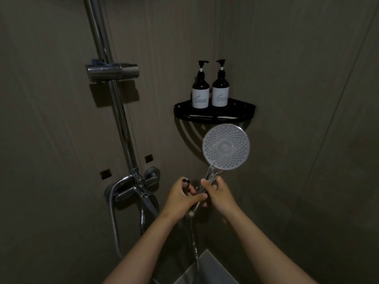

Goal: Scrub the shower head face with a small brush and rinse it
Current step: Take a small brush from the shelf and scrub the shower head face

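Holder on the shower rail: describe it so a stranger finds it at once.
Follow the chrome rail running up the wall left of the corner shelf. Well above the mixer tap, a stubby chrome holder clamps across it. It is the rail's only crosswise piece, roughly level with the pump bottles' tops.
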Tool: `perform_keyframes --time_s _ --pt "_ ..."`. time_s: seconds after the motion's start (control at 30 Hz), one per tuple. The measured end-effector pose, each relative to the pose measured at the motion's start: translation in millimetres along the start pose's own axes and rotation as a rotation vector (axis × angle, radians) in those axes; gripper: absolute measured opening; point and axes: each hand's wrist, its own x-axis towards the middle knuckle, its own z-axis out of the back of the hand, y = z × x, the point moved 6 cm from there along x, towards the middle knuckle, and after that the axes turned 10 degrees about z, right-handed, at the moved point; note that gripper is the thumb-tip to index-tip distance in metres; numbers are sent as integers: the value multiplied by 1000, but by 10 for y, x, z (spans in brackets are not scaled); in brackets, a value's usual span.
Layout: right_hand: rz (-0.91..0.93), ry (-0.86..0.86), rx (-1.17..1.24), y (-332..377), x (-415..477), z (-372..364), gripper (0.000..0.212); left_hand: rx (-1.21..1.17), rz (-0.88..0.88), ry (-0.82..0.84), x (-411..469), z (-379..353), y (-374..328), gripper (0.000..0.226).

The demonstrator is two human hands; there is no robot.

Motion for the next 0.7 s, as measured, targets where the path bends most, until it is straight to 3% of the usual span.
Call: perform_keyframes --time_s 0.17,0.43,0.7 --pt "-53 39 -41 -122 -43 -60 23 -45 30 26 -35 -21 34 30" --pt "-137 54 86 -260 -73 -171 19 28 73 -29 15 49 314 37" --pt "-166 207 122 -304 -63 -289 25 -15 103 -93 3 114 489 43"
